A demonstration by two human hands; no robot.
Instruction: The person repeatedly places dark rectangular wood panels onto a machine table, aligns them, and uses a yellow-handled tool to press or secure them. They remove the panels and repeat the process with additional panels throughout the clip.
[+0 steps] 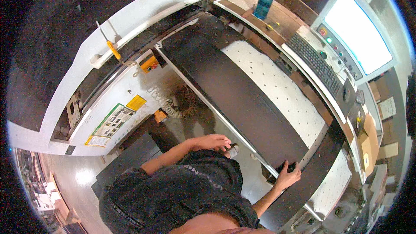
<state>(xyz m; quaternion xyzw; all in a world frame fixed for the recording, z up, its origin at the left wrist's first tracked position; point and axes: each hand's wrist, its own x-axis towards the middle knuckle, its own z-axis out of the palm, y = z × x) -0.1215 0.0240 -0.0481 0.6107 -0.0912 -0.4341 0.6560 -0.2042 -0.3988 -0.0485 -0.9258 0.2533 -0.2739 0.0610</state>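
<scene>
A long dark brown panel (242, 99) lies across a white work table dotted with small holes (277, 82). At the panel's near right corner, my right hand (287, 177) grips its edge, thumb and fingers apart across the corner. Part of those fingers is hard to make out against the dark surface. My left hand (214, 142) hovers in front of my body, just short of the panel's pale front edge. Its fingers stretch loosely to the right, and nothing shows in them.
Another dark strip (323, 164) lies right of the panel. Behind stand a blue bottle (263, 4), a keyboard (314, 63), a mouse (346, 94) and a lit screen (357, 32). To the left are a yellow-handled screwdriver (113, 50), a coiled cable (173, 110) and a white machine beam (130, 13).
</scene>
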